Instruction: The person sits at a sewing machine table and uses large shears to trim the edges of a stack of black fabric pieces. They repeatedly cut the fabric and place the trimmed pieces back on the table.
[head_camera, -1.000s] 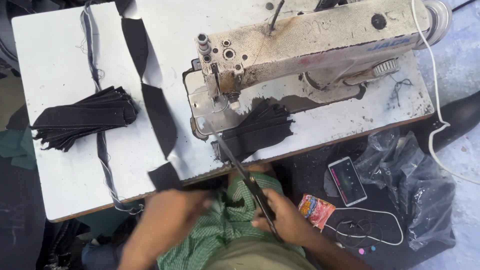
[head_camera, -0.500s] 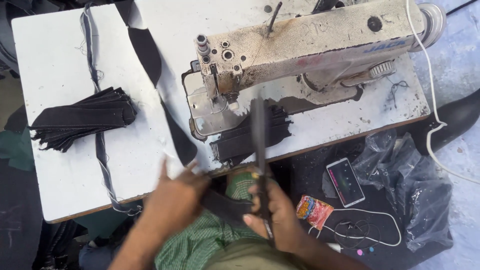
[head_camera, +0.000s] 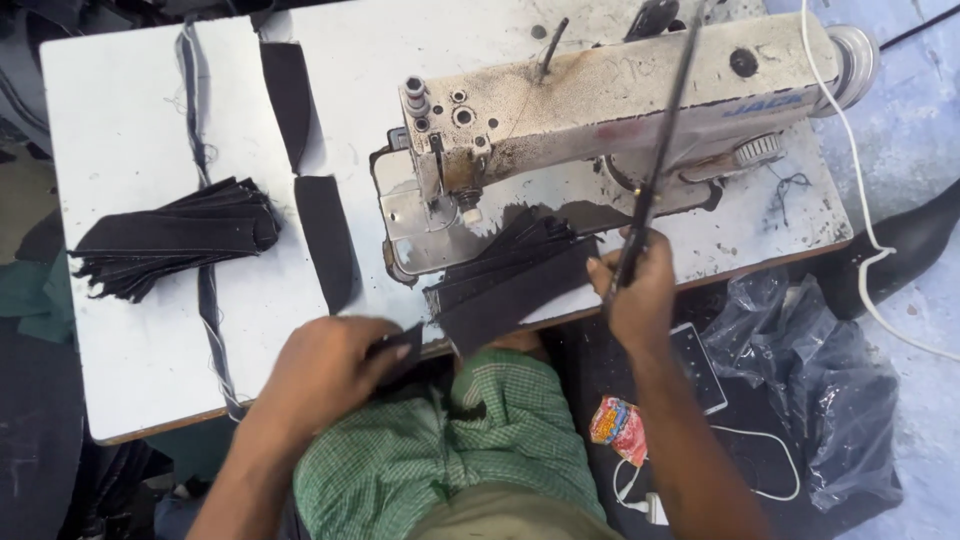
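My right hand grips the handles of long dark scissors, whose blades point up and away across the worn white sewing machine. My left hand is at the table's front edge, closed on a small dark fabric piece. Between the hands, a fanned stack of dark fabric strips lies under the machine's needle area and overhangs the edge. A chain of dark pieces runs away from the machine's left side.
A pile of finished dark strips lies on the white table at the left, across a thin cord. Below the table on the right are a phone, a colourful packet, a black plastic bag and a white cable.
My right hand has swung the scissors from the lap up and to the right, over the machine. My left hand has shifted to the table's front edge with a dark piece.
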